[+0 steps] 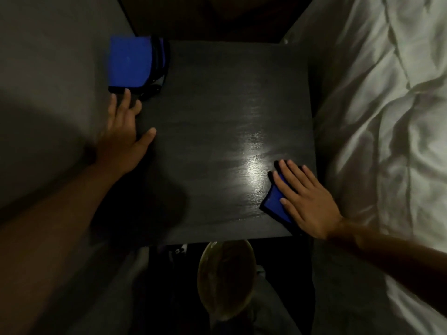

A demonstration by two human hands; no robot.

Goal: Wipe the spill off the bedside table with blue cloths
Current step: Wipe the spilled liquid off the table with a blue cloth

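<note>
Head view: wiping in progress. Right hand (306,201) lies flat, fingers spread, pressing a folded blue cloth (275,201) onto the near right corner of the dark bedside table (205,105). Left hand (125,131) is open, resting at the table's left edge, fingertips touching a stack of blue cloths (133,64) at the far left corner. Wet sheen (254,170) glints just left of the pressed cloth; next move likely a sweep leftward across it. White bedding (387,117) sits to the right.
</note>
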